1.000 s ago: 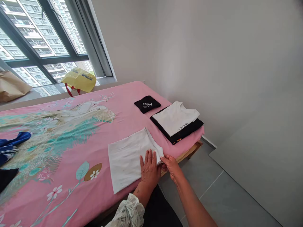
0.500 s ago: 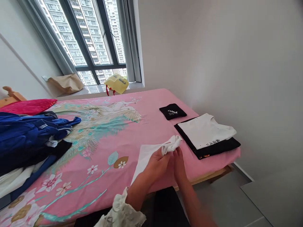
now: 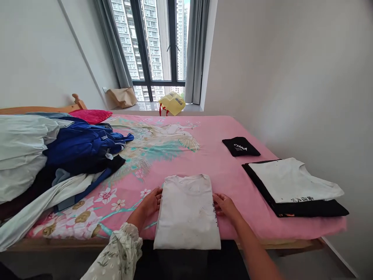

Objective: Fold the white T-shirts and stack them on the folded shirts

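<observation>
A folded white T-shirt [image 3: 186,214] lies flat in front of me at the near edge of the bed, collar pointing away. Its lower end reaches slightly past the mattress edge, and dark lettering shows along its right side. My left hand [image 3: 152,202] grips the left side, fingers curled at the fabric's edge. On the opposite side my right hand [image 3: 225,205] has its thumb at the border, the other fingers partly hidden. To the right, another white T-shirt [image 3: 291,182] rests on black folded clothing [image 3: 314,209]. Farther back is a small folded black garment [image 3: 241,146] printed "CHINA".
A heap of loose clothes, with a blue jacket [image 3: 84,142] and a pale garment [image 3: 23,151], covers the bed's left side. Behind it is a red pillow [image 3: 91,116]. A yellow bag [image 3: 172,103] and a brown paper bag [image 3: 122,97] sit by the window.
The white T-shirt was bunched at its top in my hands; now it lies flat and folded. My hands have moved apart to its two sides. The view has turned left.
</observation>
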`<state>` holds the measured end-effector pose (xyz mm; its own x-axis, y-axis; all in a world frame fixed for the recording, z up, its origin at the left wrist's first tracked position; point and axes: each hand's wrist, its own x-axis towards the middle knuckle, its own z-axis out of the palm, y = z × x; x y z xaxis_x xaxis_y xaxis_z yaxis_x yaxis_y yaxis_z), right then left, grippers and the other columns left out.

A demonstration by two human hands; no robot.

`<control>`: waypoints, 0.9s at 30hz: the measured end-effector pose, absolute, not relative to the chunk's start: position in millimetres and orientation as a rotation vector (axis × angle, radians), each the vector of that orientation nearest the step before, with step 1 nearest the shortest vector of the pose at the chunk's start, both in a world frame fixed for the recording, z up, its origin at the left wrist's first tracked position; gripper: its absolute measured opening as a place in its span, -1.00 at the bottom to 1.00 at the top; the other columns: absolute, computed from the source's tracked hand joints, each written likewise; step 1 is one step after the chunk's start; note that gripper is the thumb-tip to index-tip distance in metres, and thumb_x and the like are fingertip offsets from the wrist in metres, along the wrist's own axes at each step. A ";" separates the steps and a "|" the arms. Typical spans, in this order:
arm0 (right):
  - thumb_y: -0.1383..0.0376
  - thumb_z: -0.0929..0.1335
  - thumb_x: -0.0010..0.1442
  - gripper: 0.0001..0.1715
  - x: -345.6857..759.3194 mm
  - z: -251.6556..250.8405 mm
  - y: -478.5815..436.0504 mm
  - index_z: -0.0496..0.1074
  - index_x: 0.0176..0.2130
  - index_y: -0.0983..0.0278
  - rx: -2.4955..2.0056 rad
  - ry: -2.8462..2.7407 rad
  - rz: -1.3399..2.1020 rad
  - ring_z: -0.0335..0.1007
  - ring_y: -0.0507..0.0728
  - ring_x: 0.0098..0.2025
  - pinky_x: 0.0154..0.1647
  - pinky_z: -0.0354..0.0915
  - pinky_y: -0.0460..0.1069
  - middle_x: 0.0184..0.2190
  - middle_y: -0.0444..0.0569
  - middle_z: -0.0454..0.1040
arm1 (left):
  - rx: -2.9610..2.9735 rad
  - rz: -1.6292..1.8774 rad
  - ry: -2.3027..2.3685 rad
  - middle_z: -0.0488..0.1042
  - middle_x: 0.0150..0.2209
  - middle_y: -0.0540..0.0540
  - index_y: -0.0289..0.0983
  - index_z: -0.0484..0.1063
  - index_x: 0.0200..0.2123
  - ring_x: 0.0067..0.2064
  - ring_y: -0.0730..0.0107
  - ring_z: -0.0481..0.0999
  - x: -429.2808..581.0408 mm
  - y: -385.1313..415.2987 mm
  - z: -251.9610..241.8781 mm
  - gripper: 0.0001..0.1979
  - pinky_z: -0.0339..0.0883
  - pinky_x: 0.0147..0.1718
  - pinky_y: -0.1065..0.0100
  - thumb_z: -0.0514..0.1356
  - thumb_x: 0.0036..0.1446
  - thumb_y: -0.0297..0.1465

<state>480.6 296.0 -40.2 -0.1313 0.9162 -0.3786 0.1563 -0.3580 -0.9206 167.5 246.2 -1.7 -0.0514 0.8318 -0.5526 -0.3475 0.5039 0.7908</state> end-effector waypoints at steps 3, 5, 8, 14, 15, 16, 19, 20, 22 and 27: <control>-0.01 0.36 -0.03 -0.50 477.5 -51.6 300.0 0.41 -0.25 0.34 -1.469 -1.274 1.592 0.33 0.02 -0.54 -0.60 0.25 -0.10 -0.46 -0.04 0.46 | 0.512 1.018 1.288 0.53 -0.29 -0.11 -0.25 0.37 -0.17 -0.35 0.35 0.53 162.2 219.6 -17.2 -0.66 0.40 -0.39 0.34 0.15 0.04 -0.17; 0.01 0.37 -0.05 -0.53 474.9 -53.3 306.1 0.43 -0.30 0.35 -1.468 -1.307 1.582 0.31 0.01 -0.57 -0.59 0.24 -0.10 -0.50 -0.06 0.45 | 0.596 1.053 1.314 0.52 -0.24 -0.12 -0.23 0.33 -0.09 -0.32 0.33 0.53 165.7 207.4 -23.6 -0.56 0.39 -0.40 0.34 0.24 -0.04 -0.19; 0.05 0.42 -0.12 -0.57 465.7 -57.5 317.4 0.43 -0.41 0.37 -1.478 -1.350 1.537 0.32 0.03 -0.55 -0.56 0.23 -0.10 -0.52 -0.05 0.46 | 0.724 1.179 1.435 0.53 -0.33 -0.09 -0.25 0.25 -0.02 -0.39 0.33 0.51 173.5 202.3 -34.9 -0.41 0.35 -0.44 0.37 0.33 -0.15 -0.26; 0.04 0.41 -0.11 -0.51 448.8 -64.3 324.4 0.43 -0.32 0.39 -1.452 -1.299 1.498 0.40 0.12 -0.45 -0.51 0.28 -0.05 -0.41 0.05 0.51 | 0.681 1.319 1.496 0.51 -0.34 -0.10 -0.30 0.29 -0.06 -0.41 0.40 0.47 176.8 231.6 -39.9 -0.47 0.31 -0.45 0.40 0.30 -0.13 -0.28; 0.04 0.40 -0.09 -0.51 448.0 -63.5 323.7 0.43 -0.28 0.38 -1.410 -1.267 1.534 0.42 0.12 -0.43 -0.48 0.30 -0.04 -0.38 0.06 0.52 | 0.675 1.317 1.462 0.52 -0.32 -0.13 -0.32 0.33 -0.09 -0.39 0.37 0.48 176.4 238.1 -36.9 -0.50 0.33 -0.43 0.38 0.29 -0.13 -0.28; 0.04 0.40 -0.07 -0.50 447.7 -62.5 323.1 0.43 -0.25 0.37 -1.362 -1.225 1.583 0.43 0.13 -0.40 -0.45 0.32 -0.03 -0.36 0.06 0.52 | 0.672 1.309 1.424 0.53 -0.31 -0.15 -0.34 0.36 -0.13 -0.38 0.35 0.49 176.2 244.3 -33.3 -0.53 0.34 -0.42 0.36 0.29 -0.15 -0.29; 0.10 0.43 -0.10 -0.53 448.1 -60.0 324.8 0.42 -0.22 0.33 -1.238 -1.112 1.681 0.44 0.15 -0.38 -0.41 0.35 -0.02 -0.33 0.04 0.53 | 0.688 1.287 1.314 0.54 -0.33 -0.19 -0.37 0.43 -0.18 -0.41 0.28 0.50 176.5 258.7 -22.9 -0.56 0.35 -0.44 0.32 0.29 -0.23 -0.40; 0.13 0.44 -0.12 -0.54 448.1 -60.0 326.9 0.42 -0.22 0.32 -1.211 -1.102 1.665 0.44 0.14 -0.39 -0.41 0.35 -0.02 -0.34 0.03 0.53 | 0.698 1.291 1.283 0.55 -0.33 -0.19 -0.36 0.43 -0.16 -0.41 0.27 0.50 176.6 262.2 -20.7 -0.54 0.35 -0.44 0.31 0.28 -0.25 -0.43; 0.15 0.44 -0.13 -0.55 447.4 -61.9 332.6 0.41 -0.22 0.31 -1.153 -1.092 1.589 0.43 0.13 -0.41 -0.41 0.34 -0.03 -0.33 0.01 0.53 | 0.717 1.315 1.235 0.55 -0.27 -0.17 -0.33 0.41 -0.10 -0.37 0.26 0.51 175.9 267.7 -19.6 -0.47 0.36 -0.41 0.31 0.26 -0.27 -0.47; 0.13 0.43 -0.13 -0.55 444.6 -74.2 346.8 0.43 -0.24 0.32 -1.200 -1.097 1.456 0.42 0.13 -0.40 -0.40 0.33 -0.04 -0.33 0.00 0.53 | 0.689 1.363 1.285 0.53 -0.21 -0.16 -0.29 0.35 -0.02 -0.34 0.35 0.50 164.4 280.6 -30.0 -0.34 0.34 -0.41 0.39 0.25 -0.34 -0.55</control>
<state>444.6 346.8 -74.2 -0.0982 0.9812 -0.1659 -0.1110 -0.1764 -0.9780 164.4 280.6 -30.0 -0.2441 0.9361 -0.2534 -0.3084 0.1728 0.9354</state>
